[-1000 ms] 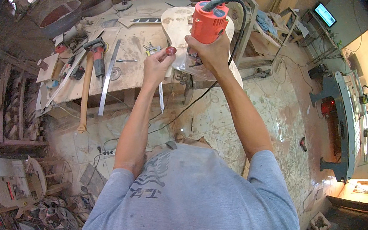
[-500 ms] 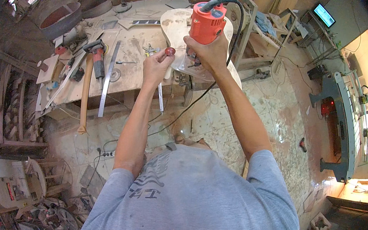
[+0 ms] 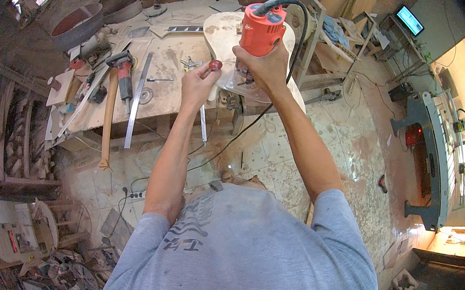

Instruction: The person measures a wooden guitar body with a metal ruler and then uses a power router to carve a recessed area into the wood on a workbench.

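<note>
My right hand (image 3: 262,73) is wrapped round the red body of a trim router (image 3: 262,34), which stands upright with its black cable arching off the top. Under it, a clear plastic base plate (image 3: 243,89) rests at the near edge of a pale guitar body (image 3: 221,29). A round red knob (image 3: 215,65) is pinched between the fingers of my left hand (image 3: 198,85), just left of the router. Whether the knob is fixed to the clear plate, I cannot tell. My hand and the router's base hide the cutting bit.
On the dusty workbench (image 3: 159,97) lie an angle grinder (image 3: 123,75), a metal ruler (image 3: 139,97) and a guitar neck (image 3: 183,29). A desk lamp (image 3: 155,9) stands behind. The router's cable (image 3: 226,144) hangs down to a power strip (image 3: 135,194) on the floor.
</note>
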### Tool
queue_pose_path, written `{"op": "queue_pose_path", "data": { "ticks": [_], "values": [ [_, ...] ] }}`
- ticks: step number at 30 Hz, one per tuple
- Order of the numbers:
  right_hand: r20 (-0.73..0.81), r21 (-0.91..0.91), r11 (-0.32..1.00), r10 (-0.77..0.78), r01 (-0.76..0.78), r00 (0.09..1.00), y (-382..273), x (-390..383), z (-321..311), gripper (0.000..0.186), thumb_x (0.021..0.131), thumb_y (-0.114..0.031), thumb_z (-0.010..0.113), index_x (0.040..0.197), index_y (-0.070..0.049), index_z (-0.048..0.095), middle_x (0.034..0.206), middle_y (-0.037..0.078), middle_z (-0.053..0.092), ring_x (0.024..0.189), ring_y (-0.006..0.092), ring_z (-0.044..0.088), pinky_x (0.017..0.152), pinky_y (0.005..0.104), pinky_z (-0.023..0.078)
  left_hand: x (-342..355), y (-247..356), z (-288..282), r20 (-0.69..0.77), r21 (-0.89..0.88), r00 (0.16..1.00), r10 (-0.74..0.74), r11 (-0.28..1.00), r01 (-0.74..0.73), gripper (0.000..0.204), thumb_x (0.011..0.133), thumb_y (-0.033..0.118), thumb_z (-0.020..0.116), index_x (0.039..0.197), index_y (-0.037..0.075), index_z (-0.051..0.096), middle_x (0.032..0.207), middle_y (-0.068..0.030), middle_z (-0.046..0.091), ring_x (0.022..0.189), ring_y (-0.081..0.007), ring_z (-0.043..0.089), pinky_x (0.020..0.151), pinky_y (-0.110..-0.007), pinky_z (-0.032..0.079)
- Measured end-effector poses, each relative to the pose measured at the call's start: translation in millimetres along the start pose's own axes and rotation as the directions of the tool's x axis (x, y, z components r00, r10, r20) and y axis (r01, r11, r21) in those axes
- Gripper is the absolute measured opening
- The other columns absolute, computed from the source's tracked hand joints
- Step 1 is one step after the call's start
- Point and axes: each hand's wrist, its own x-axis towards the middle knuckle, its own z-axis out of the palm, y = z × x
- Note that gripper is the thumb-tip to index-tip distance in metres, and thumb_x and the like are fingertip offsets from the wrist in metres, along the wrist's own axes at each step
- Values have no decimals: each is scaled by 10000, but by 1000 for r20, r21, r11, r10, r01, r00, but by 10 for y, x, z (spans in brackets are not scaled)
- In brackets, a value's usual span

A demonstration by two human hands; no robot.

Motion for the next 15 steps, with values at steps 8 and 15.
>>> {"op": "queue_pose_path", "data": {
  "ticks": [8,15],
  "values": [
    [1,36,999,-8,8,1000,80,27,30,602,707,-329,912,1155,-30,643,972,90,744,878,210,725,819,371,573,2,50,-5,4,48,1000,-6,999,6,357,923,210,759,1239,45,769,1059,-84,803,967,-91,713,863,-260,532],
    [-7,29,999,-36,37,999,73,43,38,632,697,-339,902,1169,-20,627,975,110,746,871,233,735,808,378,581,56,-19,-20,-13,126,1000,-1,992,2,371,915,262,761,1236,76,774,983,-103,801,911,-102,712,828,-277,532]
  ]
}}
